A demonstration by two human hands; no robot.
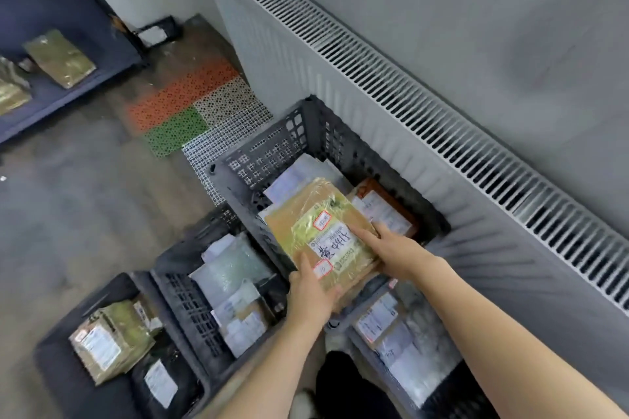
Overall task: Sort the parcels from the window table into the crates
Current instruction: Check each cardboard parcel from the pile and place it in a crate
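Grey floor beside a white radiator, dark crates along it.
We see both hands gripping 1 brown parcel above the far crate: left hand near edge, right hand right edge.

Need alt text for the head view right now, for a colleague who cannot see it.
Both hands, left hand and right hand, hold a brown parcel over a dark crate beside a white radiator. Three more crates of parcels sit nearer the person.
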